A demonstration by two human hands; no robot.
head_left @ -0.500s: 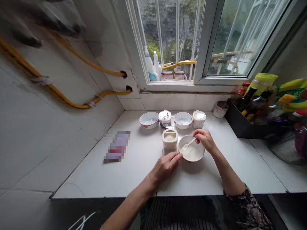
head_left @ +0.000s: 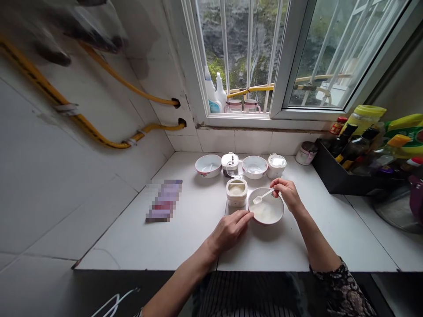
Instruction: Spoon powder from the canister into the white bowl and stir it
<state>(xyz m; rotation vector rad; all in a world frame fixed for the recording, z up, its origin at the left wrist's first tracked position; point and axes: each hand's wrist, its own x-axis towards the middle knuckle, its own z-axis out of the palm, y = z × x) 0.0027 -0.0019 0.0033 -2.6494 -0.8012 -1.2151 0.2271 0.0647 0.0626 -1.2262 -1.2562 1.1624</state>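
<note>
A white spoon (head_left: 263,196) is pinched by its handle in my right hand (head_left: 287,193), fingers closed. Its small scoop end is over the left part of a white bowl (head_left: 281,213) with a dark pinkish rim. Pale powder (head_left: 267,214) covers the bowl's bottom. My left hand (head_left: 231,231) is at the front left rim of the bowl, its fingers closed together and the fingertips on the edge. Just left of the bowl stands a cream seasoning jar (head_left: 237,200), apparently with white contents under its top.
Behind are two white bowls (head_left: 208,171) (head_left: 254,175) and two lidded jars (head_left: 230,170) (head_left: 276,170). A blurred-out purple item (head_left: 164,201) lies left. A black box (head_left: 343,176) of bottles and a dark-topped canister (head_left: 306,155) stand right. The window (head_left: 244,57) is beyond.
The spoon has lifted slightly within the bowl and lies flatter, with my right hand a little farther right. My left hand stays at the rim. The whole view has shifted slightly.
</note>
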